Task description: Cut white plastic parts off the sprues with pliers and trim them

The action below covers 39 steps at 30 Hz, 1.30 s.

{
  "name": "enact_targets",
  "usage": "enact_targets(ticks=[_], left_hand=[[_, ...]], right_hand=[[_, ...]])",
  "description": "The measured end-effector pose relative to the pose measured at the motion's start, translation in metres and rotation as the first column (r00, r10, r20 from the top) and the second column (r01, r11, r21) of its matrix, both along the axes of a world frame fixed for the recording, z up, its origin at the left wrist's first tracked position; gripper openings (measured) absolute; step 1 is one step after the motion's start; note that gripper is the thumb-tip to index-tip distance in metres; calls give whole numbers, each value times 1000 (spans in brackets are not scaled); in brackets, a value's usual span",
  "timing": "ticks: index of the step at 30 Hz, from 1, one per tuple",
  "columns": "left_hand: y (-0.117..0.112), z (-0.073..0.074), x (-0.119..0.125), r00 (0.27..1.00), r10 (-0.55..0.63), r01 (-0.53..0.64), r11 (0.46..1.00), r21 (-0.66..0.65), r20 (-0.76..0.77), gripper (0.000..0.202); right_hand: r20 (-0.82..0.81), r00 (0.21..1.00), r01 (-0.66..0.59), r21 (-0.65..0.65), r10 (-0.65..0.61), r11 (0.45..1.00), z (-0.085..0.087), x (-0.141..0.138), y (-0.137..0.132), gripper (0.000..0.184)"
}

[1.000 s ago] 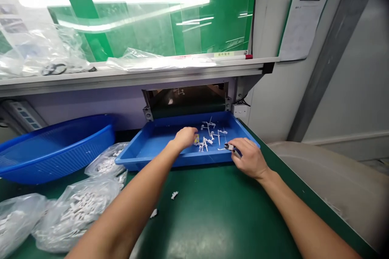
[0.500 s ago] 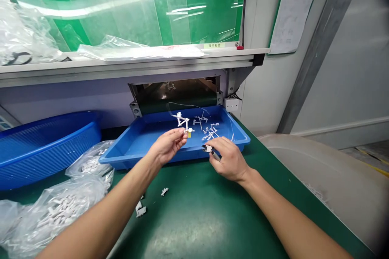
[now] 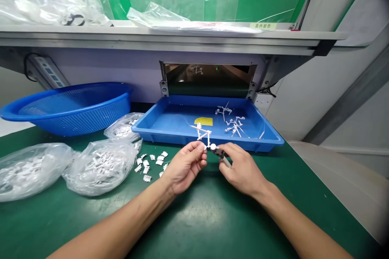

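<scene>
Left fingers (image 3: 198, 148) pinch a white plastic runner (image 3: 203, 134), right fingers (image 3: 228, 149) pinch cutters (image 3: 219, 153) at it, under a label (image 3: 263, 26) reading 首件报告

Noted for you: green bench mat (image 3: 231, 218) lies open in front of and right of your right hand (image 3: 243, 168). Blue tray (image 3: 261, 144) stands directly ahead, white plastic sprues (image 3: 234, 125) lying inside. Left of your left hand (image 3: 185, 168), loose white parts (image 3: 148, 162) and plastic bags (image 3: 100, 168) obstruct the way to the blue mesh basket (image 3: 73, 107). Metal shelf edge (image 3: 164, 44) limits upward reach.
</scene>
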<state>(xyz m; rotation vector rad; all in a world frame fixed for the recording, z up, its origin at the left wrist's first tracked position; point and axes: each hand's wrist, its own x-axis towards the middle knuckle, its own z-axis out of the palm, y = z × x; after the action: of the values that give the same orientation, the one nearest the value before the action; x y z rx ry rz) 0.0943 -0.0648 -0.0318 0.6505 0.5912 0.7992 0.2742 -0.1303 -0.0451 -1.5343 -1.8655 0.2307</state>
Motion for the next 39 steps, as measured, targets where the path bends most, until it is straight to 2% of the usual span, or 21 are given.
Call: enact_targets(ticks=[9,14,17,21,24,26,28,30,31,33,35,37,39], left_hand=[[-10,-4,4,999,-27,29,998,-47,35,19],[-8,-7,5,997,-59,62,996,-61,48,19],[-7,-9,5,996,-77,79,994,-70,36,21],[-7,-12,8,996,-84,82,994,-73,-26,19],[-6,-13,11,994,-94,91,995,-52,-61,17],[-6,-14,13,993,-95,92,995,-50,-72,17],[-7,-16,15,994,-82,78,996,-51,-78,18],[-11,-17,17,994,-63,61,998,-32,-84,19],[-14,-18,19,994,-53,51,999,-15,-92,21],[-20,-17,21,992,-27,31,999,33,-122,25],[-21,-12,19,984,29,-9,994,112,-175,30],[-11,-1,7,959,149,-90,966,240,-242,34],[12,17,-18,892,340,-203,889,410,-297,34]], right_hand=[[-20,999,-49,3,49,999,1,-3,-1,26],[93,995,-26,-67,32,997,-1,-2,-1,17],[97,994,-36,-115,47,993,0,2,-1,14],[-4,991,-128,-275,132,953,9,19,-2,12],[-81,996,-53,-338,27,939,20,37,-4,11],[-209,977,-19,-333,-53,943,29,44,-7,17],[-379,925,-110,-324,-23,940,37,41,-10,34],[-475,877,-221,-281,65,934,40,29,-12,42],[-475,875,-235,-252,92,939,40,22,-13,38],[-435,895,-207,-210,98,956,36,7,-15,24],[-441,895,-176,-201,72,964,30,0,-16,20],[-535,845,-142,-187,21,972,24,1,-16,23],[-654,756,-108,-146,-13,983,21,7,-15,27]])
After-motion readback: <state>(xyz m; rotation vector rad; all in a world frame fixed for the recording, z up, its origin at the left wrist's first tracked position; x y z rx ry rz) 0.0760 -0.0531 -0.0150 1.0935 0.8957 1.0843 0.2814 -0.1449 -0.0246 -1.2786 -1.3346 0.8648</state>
